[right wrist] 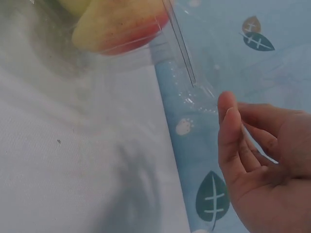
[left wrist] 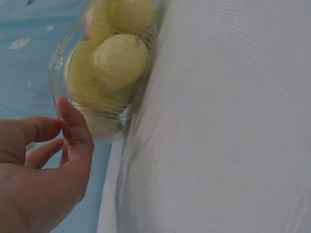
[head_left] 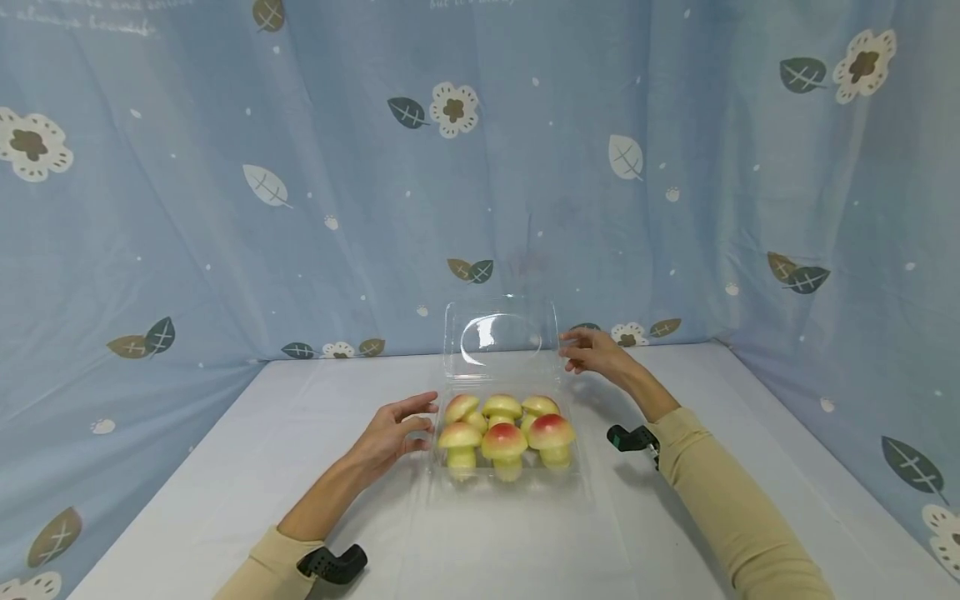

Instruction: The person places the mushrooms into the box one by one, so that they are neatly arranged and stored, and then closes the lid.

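A clear plastic box (head_left: 531, 473) sits on the table, its hinged lid (head_left: 498, 360) standing up at the back. Inside, in two rows, are several mushroom-shaped pieces (head_left: 504, 442), yellow-green with caps blushed pink and red. My left hand (head_left: 390, 435) is at the box's left side, fingers loosely bent, fingertips right at the rim. In the left wrist view, the thumb (left wrist: 73, 124) overlaps the box wall. Beside the lid's right edge is my right hand (head_left: 597, 357); the right wrist view has its fingertips (right wrist: 227, 104) close to a lid corner.
Both hands are over a white table (head_left: 510, 550), with a blue curtain (head_left: 525, 167) of leaf and flower prints hanging behind and along both sides. Black wrist mounts (head_left: 333, 565) sit on the beige sleeves (head_left: 735, 508).
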